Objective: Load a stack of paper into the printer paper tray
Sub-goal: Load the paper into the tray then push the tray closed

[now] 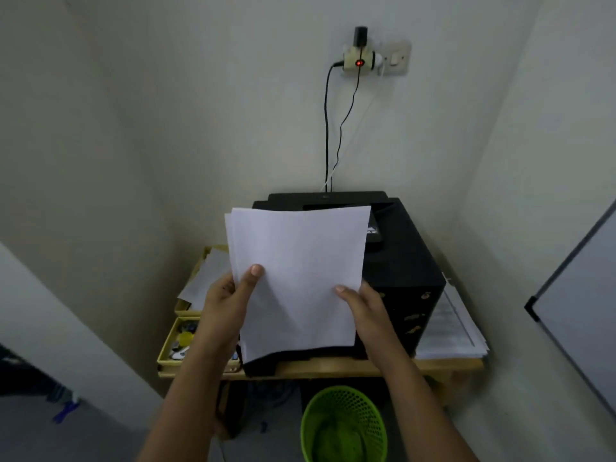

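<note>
While both hands pinch it, paper stack (296, 278) hangs above black printer (405, 261). Left grip (230, 295) at stack's 8 o'clock edge, thumb on top; right grip (361, 305) at 4 o'clock. Green wastebasket (343, 425) under wooden surface (366, 366).

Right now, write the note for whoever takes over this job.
Left hand: grips the paper stack at its left edge, thumb on top.
Right hand: grips the stack's right edge.
The stack is held up in the air over the black printer, which sits on a wooden table.
Done: paper picked up.
Left: put the stack into the printer's tray; the paper hides the tray slot from view.
</note>
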Tool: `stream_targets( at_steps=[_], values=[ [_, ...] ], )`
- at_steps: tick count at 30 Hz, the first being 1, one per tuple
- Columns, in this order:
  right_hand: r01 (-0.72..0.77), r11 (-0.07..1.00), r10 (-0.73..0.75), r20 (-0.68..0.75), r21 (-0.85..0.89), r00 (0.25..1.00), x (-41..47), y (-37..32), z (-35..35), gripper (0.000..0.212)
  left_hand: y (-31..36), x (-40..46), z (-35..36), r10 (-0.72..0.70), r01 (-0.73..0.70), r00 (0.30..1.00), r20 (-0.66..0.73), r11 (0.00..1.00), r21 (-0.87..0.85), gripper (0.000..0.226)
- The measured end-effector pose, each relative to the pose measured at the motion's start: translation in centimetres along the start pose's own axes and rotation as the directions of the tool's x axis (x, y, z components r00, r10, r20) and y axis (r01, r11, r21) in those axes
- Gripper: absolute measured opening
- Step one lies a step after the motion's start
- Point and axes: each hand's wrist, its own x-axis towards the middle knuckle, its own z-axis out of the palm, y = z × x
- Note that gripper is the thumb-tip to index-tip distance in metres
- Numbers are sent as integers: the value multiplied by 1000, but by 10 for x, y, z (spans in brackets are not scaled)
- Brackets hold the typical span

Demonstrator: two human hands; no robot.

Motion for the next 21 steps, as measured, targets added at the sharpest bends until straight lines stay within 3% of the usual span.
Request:
stream_targets(
  at_steps=[6, 11, 17, 21],
  values=[
    [89, 996, -88, 59, -21, 994, 68, -39, 22, 40, 43, 65, -7, 91, -92, 996, -15, 996, -11, 28],
    [93, 995, -91, 100, -19, 991, 112, -42, 37, 35, 35, 109, -12, 80, -81, 996, -27, 996, -37, 50],
    [61, 998, -62, 120, 11, 991, 139, -26, 45, 35, 12, 136, -19, 52, -54, 997, -62, 998, -22, 50],
    [38, 999, -40, 96, 24, 995, 152, -22, 47, 35, 6, 148, -23, 12, -11, 996, -86, 1000, 9, 70]
  ],
)
